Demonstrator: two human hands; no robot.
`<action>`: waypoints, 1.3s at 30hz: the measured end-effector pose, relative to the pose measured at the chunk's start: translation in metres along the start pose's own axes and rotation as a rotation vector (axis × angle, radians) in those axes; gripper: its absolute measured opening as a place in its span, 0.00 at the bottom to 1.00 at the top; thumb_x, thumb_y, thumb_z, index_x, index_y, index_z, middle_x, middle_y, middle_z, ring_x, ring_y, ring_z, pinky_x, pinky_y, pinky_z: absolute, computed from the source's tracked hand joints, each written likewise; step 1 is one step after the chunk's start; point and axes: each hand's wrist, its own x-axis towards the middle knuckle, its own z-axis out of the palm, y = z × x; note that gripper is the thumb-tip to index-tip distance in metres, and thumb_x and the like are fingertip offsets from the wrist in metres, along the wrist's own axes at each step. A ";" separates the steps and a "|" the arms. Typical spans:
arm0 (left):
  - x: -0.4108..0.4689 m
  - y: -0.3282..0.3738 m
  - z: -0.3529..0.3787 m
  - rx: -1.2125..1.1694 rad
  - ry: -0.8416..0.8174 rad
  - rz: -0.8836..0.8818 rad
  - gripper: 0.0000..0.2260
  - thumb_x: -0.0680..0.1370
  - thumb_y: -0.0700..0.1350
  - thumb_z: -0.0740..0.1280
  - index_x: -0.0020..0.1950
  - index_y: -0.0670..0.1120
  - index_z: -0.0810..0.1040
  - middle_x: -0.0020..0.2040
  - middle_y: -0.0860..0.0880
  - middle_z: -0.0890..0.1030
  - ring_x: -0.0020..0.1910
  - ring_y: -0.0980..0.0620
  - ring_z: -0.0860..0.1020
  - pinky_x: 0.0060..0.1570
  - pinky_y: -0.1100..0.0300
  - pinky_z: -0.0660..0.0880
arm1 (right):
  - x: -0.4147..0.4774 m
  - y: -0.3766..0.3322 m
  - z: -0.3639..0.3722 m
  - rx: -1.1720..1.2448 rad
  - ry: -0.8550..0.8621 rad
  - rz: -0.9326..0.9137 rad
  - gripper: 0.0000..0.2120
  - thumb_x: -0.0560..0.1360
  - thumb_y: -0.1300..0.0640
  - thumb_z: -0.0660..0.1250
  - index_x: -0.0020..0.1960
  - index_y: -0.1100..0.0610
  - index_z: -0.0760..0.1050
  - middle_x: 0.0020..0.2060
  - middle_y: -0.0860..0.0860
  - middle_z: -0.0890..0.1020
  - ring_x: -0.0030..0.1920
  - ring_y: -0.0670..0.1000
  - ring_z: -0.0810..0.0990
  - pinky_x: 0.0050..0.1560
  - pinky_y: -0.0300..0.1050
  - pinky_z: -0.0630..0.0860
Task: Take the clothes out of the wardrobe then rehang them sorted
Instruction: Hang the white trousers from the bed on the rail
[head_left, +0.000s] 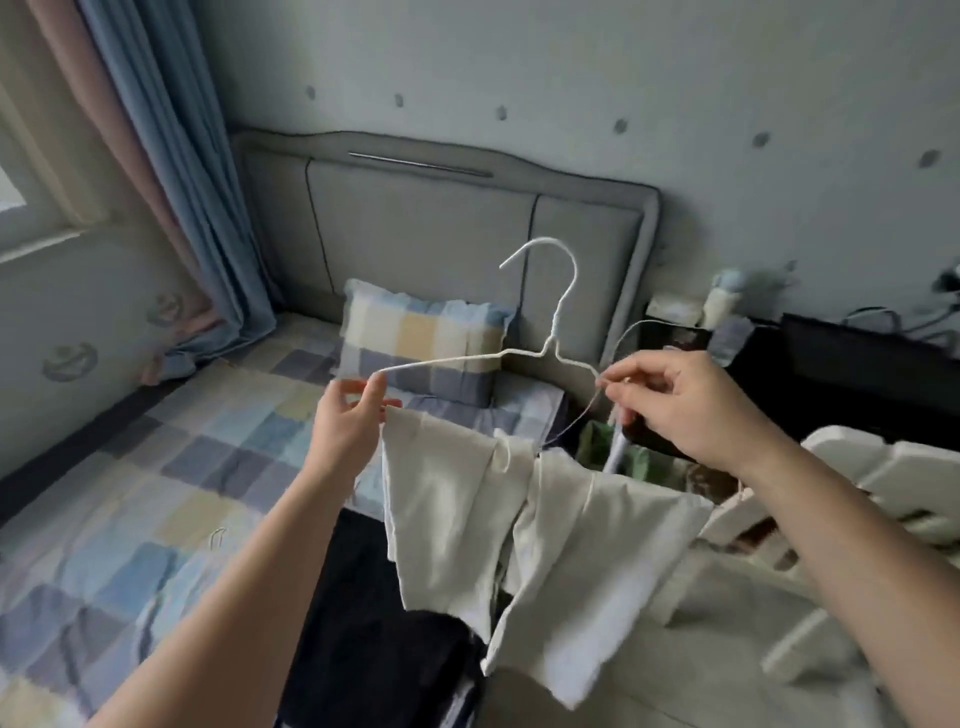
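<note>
A white wire hanger (556, 317) is held up over the bed, hook pointing up. My left hand (350, 418) pinches its left shoulder end together with the top corner of a cream-white garment (524, 540). My right hand (685, 405) pinches the hanger's right end, fingers curled. The garment hangs below the hanger between my hands, its lower part draped down toward the bed. A dark navy garment (374, 629) lies flat on the bed beneath it.
A bed with a checked blue, grey and yellow sheet (156, 493) and a matching pillow (423, 340) fills the left. A grey padded headboard (441, 218) stands behind. White slatted furniture (852, 499) and a dark cluttered bedside table (831, 348) are at right. Curtains (156, 182) hang at left.
</note>
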 end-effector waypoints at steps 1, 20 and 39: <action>-0.004 0.003 0.020 0.020 -0.055 0.004 0.15 0.81 0.57 0.64 0.54 0.46 0.74 0.46 0.47 0.85 0.45 0.50 0.82 0.43 0.55 0.76 | -0.011 0.003 -0.013 0.032 0.019 0.035 0.04 0.77 0.63 0.69 0.48 0.57 0.82 0.32 0.55 0.83 0.25 0.45 0.75 0.31 0.35 0.71; -0.284 0.057 0.454 0.219 -0.931 0.088 0.14 0.83 0.54 0.62 0.61 0.45 0.75 0.50 0.46 0.83 0.44 0.49 0.81 0.41 0.56 0.76 | -0.336 0.128 -0.308 0.709 0.396 0.504 0.27 0.74 0.49 0.60 0.67 0.64 0.70 0.51 0.68 0.81 0.41 0.61 0.80 0.41 0.50 0.77; -0.464 0.197 0.660 0.465 -1.838 0.342 0.24 0.81 0.62 0.59 0.73 0.52 0.70 0.64 0.53 0.80 0.59 0.51 0.80 0.65 0.48 0.74 | -0.460 0.151 -0.524 0.871 0.874 0.408 0.33 0.73 0.30 0.54 0.73 0.44 0.68 0.69 0.59 0.75 0.72 0.62 0.68 0.68 0.75 0.58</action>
